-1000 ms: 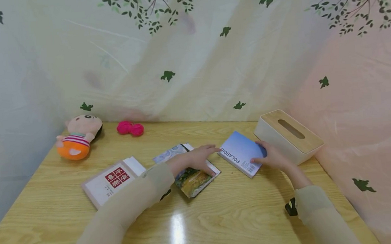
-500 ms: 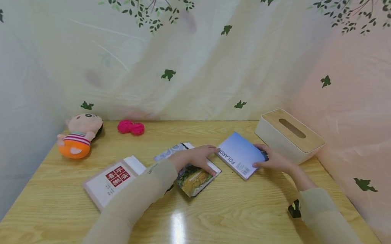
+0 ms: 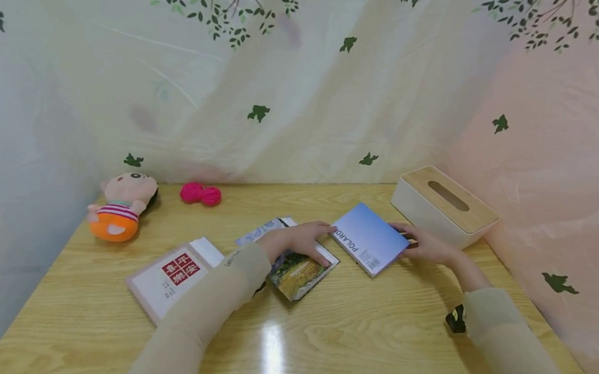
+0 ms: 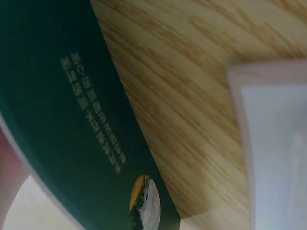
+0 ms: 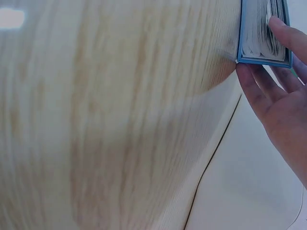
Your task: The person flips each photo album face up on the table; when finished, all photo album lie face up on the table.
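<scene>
My right hand (image 3: 431, 246) holds the right side of a blue book (image 3: 369, 237) lettered POLAROID. In the right wrist view, its fingers lie against the lower cover of the blue book (image 5: 243, 31), with the thumb at the page edges. My left hand (image 3: 301, 241) stretches over a book with a landscape painting on its cover (image 3: 301, 275), its thumb at the near right edge. Its fingertips reach the blue book's left corner. Filling much of the left wrist view is a dark green printed book surface (image 4: 62, 120); only a blurred bit of hand shows beside it.
A pale book with red characters (image 3: 172, 282) lies left of the painted book. Right of the blue book stands a white tissue box (image 3: 451, 207) with a wooden lid. A plush doll (image 3: 121, 207) and pink yarn (image 3: 201, 194) lie at the back left of the wooden table (image 3: 312, 350).
The blue book's right side has risen and tilted, with my right hand's fingers now lower behind its edge. My left hand and the painted book stay nearly in place.
</scene>
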Demonstrator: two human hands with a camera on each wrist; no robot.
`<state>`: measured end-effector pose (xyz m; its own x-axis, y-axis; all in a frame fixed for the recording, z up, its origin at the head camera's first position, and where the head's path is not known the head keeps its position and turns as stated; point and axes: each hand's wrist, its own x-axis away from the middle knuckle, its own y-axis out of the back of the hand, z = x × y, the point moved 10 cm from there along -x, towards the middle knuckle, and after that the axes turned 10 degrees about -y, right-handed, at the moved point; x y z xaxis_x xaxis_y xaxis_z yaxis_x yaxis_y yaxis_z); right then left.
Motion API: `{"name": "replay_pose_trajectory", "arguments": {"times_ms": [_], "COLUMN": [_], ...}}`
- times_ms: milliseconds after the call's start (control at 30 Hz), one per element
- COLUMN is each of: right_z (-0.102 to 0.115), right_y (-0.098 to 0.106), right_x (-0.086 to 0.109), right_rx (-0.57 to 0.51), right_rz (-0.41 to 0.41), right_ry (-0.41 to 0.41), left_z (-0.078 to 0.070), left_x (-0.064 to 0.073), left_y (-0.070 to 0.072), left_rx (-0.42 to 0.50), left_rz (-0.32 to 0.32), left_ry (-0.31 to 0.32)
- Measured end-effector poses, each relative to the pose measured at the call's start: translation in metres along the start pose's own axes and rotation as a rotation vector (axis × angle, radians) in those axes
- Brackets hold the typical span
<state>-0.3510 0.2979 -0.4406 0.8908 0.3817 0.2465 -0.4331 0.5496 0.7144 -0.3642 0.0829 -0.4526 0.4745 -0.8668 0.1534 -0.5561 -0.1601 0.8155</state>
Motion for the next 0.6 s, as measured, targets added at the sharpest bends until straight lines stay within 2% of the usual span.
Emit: {"name": "replay_pose_trajectory", "arguments": {"times_ms": [300,600], "right_z": [-0.0006,0.0034], "right_y": [0.0024,0.0066], "right_x": [0.001,0.0019], "right_rx": [-0.014,-0.107], "right_rz": [0.0,0.015], "right_ry": [-0.036,0.001], "left_z": [0.0052,0.0064], "left_x": [-0.0021,-0.0015], "left_y": [-0.0011,0.0004], "left_rx": [0.015,0.041], "left_rz": [-0.023,-0.075], "left_ry": [0.016,0.004]}}
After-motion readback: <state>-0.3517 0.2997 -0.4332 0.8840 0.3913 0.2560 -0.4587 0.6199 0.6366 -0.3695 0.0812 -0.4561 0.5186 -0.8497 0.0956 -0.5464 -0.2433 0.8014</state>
